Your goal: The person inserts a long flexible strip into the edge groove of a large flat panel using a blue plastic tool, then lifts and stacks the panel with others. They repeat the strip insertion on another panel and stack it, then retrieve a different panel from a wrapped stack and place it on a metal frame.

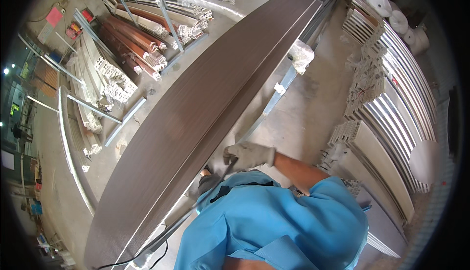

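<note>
Watch the dark strip [182, 218] that trails from your right hand [249, 155] toward the bottom of the frame. If you pull it hard or at a skewed angle, it could snag on the panel's near edge, or slip out of your fingers. The black cord [125, 261] at the lower left could catch there too, since it runs close to the same edge. A sideways tug might also shift the long brown panel [196, 93] on whatever carries it; a blue-grey metal bar [272, 102] shows beside its right edge, but you can't see how well it is supported. Grit on your glove could mar the face if you drag it across.

Your gloved right fingers are curled closed around the strip's upper end, blurred at the pinch, just right of the panel near the centre of the frame. Your left hand can't be made out.

The panel sweeps from the lower left to the top centre, its bowed outline probably lens bend. Its face is dark brown with fine lengthwise grain, a stepped line follows the right side, and a thin pale edge shows toward the bottom. No damage stands out.
</note>
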Tool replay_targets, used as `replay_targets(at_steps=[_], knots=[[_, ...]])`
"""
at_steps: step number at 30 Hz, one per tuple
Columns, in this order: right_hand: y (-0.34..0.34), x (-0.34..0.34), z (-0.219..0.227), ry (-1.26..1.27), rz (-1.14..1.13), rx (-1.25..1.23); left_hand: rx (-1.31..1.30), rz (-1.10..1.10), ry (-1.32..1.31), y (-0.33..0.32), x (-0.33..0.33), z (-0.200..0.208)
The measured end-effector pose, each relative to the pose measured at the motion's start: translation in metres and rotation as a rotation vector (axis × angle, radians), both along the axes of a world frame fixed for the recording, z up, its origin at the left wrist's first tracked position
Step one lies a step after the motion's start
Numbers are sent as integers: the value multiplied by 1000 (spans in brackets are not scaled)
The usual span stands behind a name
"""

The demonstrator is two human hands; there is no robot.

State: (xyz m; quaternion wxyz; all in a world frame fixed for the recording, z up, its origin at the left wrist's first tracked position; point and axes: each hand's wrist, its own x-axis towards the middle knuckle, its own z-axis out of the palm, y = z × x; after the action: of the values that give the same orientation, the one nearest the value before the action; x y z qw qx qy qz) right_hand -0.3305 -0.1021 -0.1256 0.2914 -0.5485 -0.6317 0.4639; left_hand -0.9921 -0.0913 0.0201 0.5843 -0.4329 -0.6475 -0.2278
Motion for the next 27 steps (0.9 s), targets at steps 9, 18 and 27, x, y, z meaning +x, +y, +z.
replay_targets(at_steps=[9,18,27], knots=[[-9,65,92,-43,-281,195,-1240,-804,-115,172,220,98],[-24,37,88,-386,-738,656,-2545,-1721,-1011,131,550,-22],[-294,48,-24,-898,-1784,-385,-2396,-1766,-1290,154,586,-37]])
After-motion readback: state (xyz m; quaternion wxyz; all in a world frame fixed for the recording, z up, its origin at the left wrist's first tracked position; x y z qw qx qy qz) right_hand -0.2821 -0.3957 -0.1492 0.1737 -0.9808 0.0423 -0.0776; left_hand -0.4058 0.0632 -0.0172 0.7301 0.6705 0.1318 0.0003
